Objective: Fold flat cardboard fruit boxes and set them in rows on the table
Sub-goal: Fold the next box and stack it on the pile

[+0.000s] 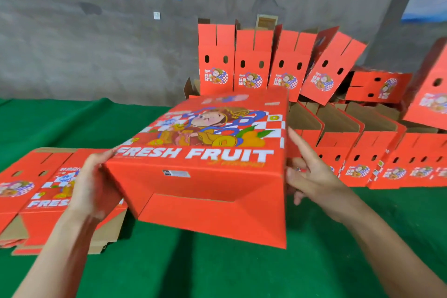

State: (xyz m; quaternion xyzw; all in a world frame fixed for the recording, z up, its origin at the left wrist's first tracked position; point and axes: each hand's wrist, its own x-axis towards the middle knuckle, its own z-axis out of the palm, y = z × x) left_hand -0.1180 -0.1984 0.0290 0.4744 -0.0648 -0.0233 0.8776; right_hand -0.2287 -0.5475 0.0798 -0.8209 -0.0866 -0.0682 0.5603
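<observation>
I hold the box (205,152) up off the table (217,268), print up, btw both hands. Left hand (94,181) grips its left edge, thumb on top. Right hand (312,176) steadies the right side, forefinger straight; can't tell if it's gripping. Lifted clear, prob. to reach the folded rows (362,152) on the right. Flat stack (36,189) lies left, near my left hand.

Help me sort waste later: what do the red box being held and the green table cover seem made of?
The red box looks like corrugated cardboard, printed red outside; the flat stack beside it shows raw brown edges. The green table cover looks like matte cloth, perhaps felt.
</observation>
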